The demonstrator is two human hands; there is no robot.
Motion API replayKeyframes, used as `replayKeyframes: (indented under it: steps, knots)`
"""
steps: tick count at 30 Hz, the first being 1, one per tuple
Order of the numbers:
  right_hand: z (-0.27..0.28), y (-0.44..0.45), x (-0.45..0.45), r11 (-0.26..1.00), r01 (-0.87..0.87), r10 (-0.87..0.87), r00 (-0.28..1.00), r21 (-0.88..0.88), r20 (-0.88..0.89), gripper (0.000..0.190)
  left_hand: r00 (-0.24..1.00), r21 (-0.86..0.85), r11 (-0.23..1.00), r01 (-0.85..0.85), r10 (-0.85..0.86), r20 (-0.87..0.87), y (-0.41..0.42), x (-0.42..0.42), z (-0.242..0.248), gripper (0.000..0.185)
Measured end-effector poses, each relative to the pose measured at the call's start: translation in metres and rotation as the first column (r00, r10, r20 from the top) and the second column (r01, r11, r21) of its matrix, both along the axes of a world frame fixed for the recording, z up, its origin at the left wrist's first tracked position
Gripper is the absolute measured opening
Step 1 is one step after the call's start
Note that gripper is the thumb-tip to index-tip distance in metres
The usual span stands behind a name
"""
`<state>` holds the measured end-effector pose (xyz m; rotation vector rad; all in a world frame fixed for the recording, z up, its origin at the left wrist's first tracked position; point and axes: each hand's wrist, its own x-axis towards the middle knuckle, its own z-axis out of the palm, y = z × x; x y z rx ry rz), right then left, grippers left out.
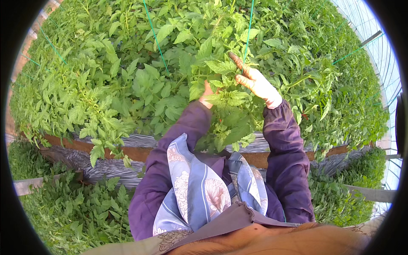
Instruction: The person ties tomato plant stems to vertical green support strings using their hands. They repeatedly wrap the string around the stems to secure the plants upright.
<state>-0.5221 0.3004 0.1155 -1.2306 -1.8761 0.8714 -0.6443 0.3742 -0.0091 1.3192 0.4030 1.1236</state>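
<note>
A leafy tomato plant (228, 95) stands before me between my two hands. My left hand (208, 95) reaches in among its stems, and leaves cover most of the fingers, so what they touch is hidden. Higher and to the right, my right hand (256, 84) is at a green string (248, 35) that runs up from the foliage. Its index finger and thumb are spread, with soiled fingertips beside the leaves; the other fingers are not clearly seen. Whether the string is pinched cannot be told.
Dense tomato plants (111, 86) spread to both sides. Another green string (156, 38) hangs to the left. Crinkled plastic sheeting (108, 172) and a brown strip (137, 153) run across in front of me. More plants (92, 207) grow at the lower left. The greenhouse's translucent wall (381, 63) curves along the right.
</note>
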Motion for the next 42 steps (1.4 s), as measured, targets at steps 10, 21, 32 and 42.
replayKeyframes:
  steps: [10, 21, 32, 42]
  knots:
    - [-0.038, 0.024, -0.009, 0.953, 0.302, 0.034, 0.022, 0.039, -0.999, 0.065, 1.0, -0.259, 0.966, 0.0, -0.002, -0.006, 0.004, 0.016, -0.02, 0.038]
    - [-0.095, -0.034, 0.002, 0.986, 0.125, 0.143, -0.335, 0.106, -0.931, 0.049, 0.989, 0.35, 0.931, -0.105, 0.134, -0.058, -0.037, -0.028, 0.015, 0.035]
    - [-0.111, -0.076, 0.018, 0.804, 0.58, -0.416, 0.397, -0.128, -0.818, 0.058, 0.975, -0.181, 0.97, -0.163, 0.187, 0.123, -0.018, -0.059, -0.062, 0.027]
    - [-0.083, -0.099, -0.011, 0.726, 0.669, -0.502, 0.673, 0.159, -0.543, 0.033, 0.936, 0.021, 1.0, 0.01, -0.001, -0.351, -0.061, -0.088, -0.081, 0.022]
